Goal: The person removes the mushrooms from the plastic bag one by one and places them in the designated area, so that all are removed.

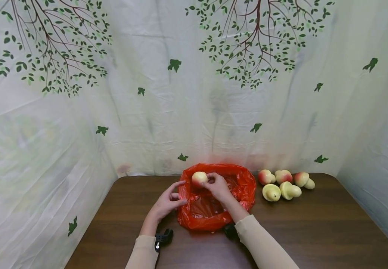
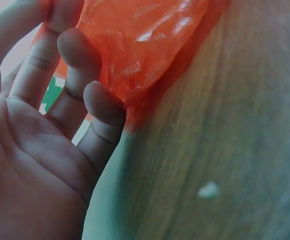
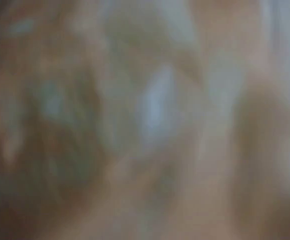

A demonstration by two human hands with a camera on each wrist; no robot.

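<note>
A red plastic bag (image 1: pixel 202 224) stands on the table with its mouth spread wide. My right hand (image 1: pixel 219 186) reaches over it and pinches a rounded red-and-cream mushroom (image 1: pixel 199 179) between thumb and fingers, above the bag's left half. At the bag's left side is my left hand (image 1: pixel 165 201), thumb and fingers spread apart. In the left wrist view the loosely bent fingers of the left hand (image 2: pixel 50 120) touch the thin wall of the red bag (image 2: pixel 145 45). The right wrist view is too blurred to make out anything.
Right of the bag lie several mushrooms with pale stems, among them a red-capped mushroom (image 1: pixel 266 177) and a yellowish mushroom (image 1: pixel 290 191). All rest on the brown wooden table (image 1: pixel 314 231). A leaf-patterned curtain (image 1: pixel 180 112) hangs behind the table's far edge.
</note>
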